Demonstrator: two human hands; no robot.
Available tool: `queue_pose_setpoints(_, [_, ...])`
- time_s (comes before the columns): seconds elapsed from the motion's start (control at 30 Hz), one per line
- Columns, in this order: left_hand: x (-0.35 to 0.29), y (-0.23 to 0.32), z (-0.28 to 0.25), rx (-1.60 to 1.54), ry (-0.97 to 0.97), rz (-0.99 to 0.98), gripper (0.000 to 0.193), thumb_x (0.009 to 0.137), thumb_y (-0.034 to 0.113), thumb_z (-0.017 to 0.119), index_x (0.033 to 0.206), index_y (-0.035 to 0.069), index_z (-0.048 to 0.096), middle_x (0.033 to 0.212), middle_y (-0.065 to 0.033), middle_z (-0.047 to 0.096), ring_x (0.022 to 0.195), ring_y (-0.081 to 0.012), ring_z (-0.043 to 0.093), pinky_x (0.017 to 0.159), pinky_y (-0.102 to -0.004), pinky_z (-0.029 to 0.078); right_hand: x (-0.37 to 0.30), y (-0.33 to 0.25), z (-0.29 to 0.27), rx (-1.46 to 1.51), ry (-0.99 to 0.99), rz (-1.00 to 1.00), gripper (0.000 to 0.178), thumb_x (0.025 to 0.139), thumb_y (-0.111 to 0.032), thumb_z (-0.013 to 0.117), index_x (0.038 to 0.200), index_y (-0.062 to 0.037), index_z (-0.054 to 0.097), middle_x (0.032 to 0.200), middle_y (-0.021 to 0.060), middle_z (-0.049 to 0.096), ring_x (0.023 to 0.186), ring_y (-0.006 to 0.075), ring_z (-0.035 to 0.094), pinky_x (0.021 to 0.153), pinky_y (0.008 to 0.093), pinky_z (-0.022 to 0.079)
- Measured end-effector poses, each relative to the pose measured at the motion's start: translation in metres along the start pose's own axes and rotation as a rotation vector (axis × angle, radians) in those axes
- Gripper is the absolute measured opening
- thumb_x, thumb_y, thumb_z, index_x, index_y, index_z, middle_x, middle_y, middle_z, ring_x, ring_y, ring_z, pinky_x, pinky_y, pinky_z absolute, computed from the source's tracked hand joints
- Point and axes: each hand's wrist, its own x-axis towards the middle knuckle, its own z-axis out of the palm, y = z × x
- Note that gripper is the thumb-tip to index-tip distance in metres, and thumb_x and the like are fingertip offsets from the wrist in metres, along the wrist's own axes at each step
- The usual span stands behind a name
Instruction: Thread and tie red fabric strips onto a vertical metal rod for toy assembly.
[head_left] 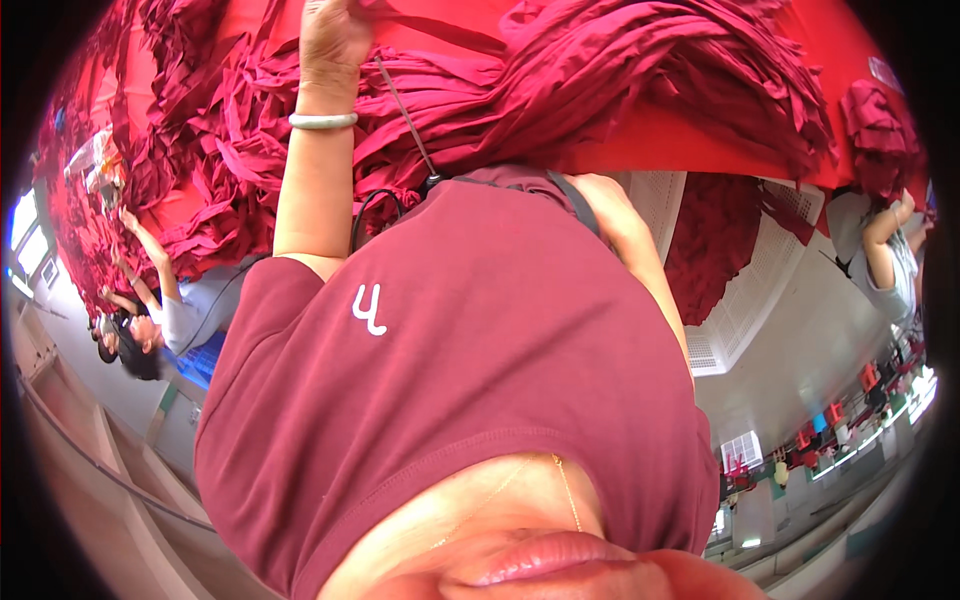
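My left hand, with a pale bangle on its wrist, reaches to the top edge of the head view, where it is partly cut off. Its fingers look closed on a dark red cloth strip that trails to the right. Beneath and beside it spreads a long heap of crumpled dark red cloth strips on a bright red surface. My right arm bends toward my waist; its hand is hidden behind the front of my maroon shirt. Near my left forearm a thin metal rod rises from a black base.
A white perforated basket with dark red cloth in it is beyond my right arm. A black cable curls by my waist. Co-workers stand along the left; another person's arm touches a red cloth bundle at the right.
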Motion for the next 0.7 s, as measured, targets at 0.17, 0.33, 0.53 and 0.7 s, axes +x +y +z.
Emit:
queue_pose_setpoints(0.17, [-0.028,-0.007,0.049,0.086,-0.166,0.008,0.031,0.096,0.008,0.052,0.127,0.005,0.054,0.096,-0.0101,0.069,0.082,-0.0183,0.067,0.067,-0.028,0.054,-0.039,-0.038,-0.066,-0.129,0.209,-0.293,0.012,0.083,-0.015,0.061,0.084,-0.0034,0.057,0.075,0.0178,0.061,0.07,0.0362,0.058,0.066,0.0442,0.04])
queue_pose_setpoints(0.33, [-0.051,-0.034,0.074,0.442,-0.739,0.019,0.03,0.092,-0.004,0.046,0.116,-0.001,0.064,0.109,-0.0064,0.068,0.103,-0.0121,0.06,0.095,-0.0279,0.046,-0.022,-0.11,-0.118,0.026,0.295,-0.478,0.019,0.089,-0.019,0.063,0.083,-0.0017,0.058,0.069,0.0167,0.06,0.065,0.0366,0.06,0.058,0.0433,0.046])
queue_pose_setpoints(0.53, [-0.073,-0.035,0.053,0.444,-0.816,-0.011,0.041,0.083,0.003,0.056,0.123,-0.003,0.057,0.114,-0.0129,0.065,0.113,-0.0186,0.058,0.098,-0.0327,0.045,0.017,-0.131,-0.124,0.614,0.175,-0.312,0.02,0.097,-0.013,0.057,0.099,0.0042,0.066,0.077,0.0046,0.066,0.069,0.0128,0.06,0.065,0.0286,0.049])
queue_pose_setpoints(0.7, [-0.091,-0.062,0.057,0.513,-0.705,0.205,0.019,0.092,0.005,0.06,0.11,0.002,0.064,0.102,-0.0117,0.066,0.101,-0.023,0.062,0.093,-0.0362,0.047,0.032,-0.132,-0.131,0.768,0.344,-0.672,0.033,0.104,-0.013,0.041,0.125,0.0057,0.057,0.107,0.0136,0.067,0.089,0.0134,0.062,0.085,0.0276,0.05])
